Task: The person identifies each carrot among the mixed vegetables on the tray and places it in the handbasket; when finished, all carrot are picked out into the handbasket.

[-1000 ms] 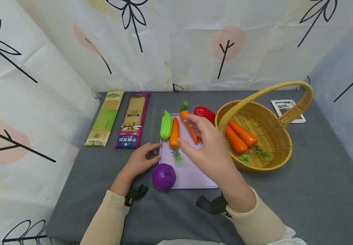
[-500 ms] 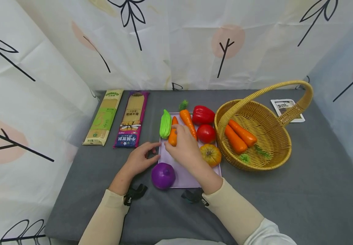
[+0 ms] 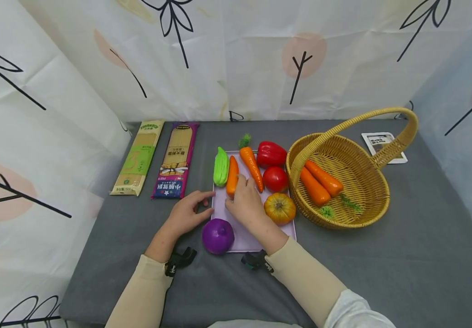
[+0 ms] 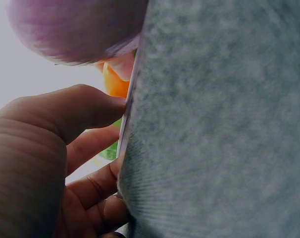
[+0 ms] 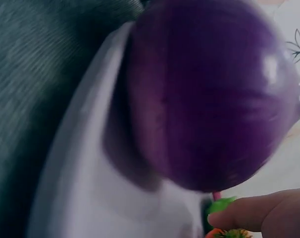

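Note:
A pale purple tray lies on the grey tablecloth. My left hand rests beside its left edge, with the thumb and index fingertip touching the rim. Over the tray, my right hand grips the lower, leafy end of an orange carrot, hiding its greens. Left of that carrot lies a green ridged vegetable; a second carrot lies to its right. A purple onion-like ball sits at the tray's near left corner, large in the right wrist view.
Along the tray's right side are a red bell pepper, a tomato and a small pumpkin. A wicker basket with a tall handle holds two carrots. Two noodle packs lie left; a white-framed packet sits behind the basket.
My right hand has come down and left from above the tray to the left carrot, then slid slightly nearer to me along it. The left hand stays at the tray's edge.

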A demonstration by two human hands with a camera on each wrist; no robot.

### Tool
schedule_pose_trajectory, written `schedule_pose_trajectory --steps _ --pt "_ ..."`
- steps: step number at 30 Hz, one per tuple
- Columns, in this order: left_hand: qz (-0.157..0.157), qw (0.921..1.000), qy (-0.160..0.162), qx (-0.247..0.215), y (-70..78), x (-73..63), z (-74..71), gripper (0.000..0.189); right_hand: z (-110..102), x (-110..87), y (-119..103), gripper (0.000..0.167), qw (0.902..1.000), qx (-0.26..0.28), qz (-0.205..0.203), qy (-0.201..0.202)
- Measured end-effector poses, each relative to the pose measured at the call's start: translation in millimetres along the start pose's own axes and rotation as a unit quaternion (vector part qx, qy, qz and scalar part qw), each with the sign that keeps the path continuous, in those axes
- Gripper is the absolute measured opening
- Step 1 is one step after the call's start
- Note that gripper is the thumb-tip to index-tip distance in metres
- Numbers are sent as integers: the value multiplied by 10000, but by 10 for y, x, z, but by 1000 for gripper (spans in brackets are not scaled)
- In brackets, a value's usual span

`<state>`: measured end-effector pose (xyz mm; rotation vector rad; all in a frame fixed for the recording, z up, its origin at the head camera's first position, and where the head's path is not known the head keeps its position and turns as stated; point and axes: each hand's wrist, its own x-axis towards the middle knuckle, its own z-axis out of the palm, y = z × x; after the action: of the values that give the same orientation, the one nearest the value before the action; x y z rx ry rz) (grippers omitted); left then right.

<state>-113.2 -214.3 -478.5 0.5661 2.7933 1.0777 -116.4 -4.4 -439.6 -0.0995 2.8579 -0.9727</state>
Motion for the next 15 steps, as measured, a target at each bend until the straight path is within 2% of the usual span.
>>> schedule_pose_trajectory --steps 6,11,15 --pt "-56 10000 -36 -20 -13 7 -3 47 56 43 51 70 9998 -1 104 182" --pt "-116 9999 -39 -17 -16 5 2 47 70 44 63 70 9995 -76 96 305" --pt "-132 9999 -42 1 -6 5 0 47 66 40 73 69 9993 61 152 329"
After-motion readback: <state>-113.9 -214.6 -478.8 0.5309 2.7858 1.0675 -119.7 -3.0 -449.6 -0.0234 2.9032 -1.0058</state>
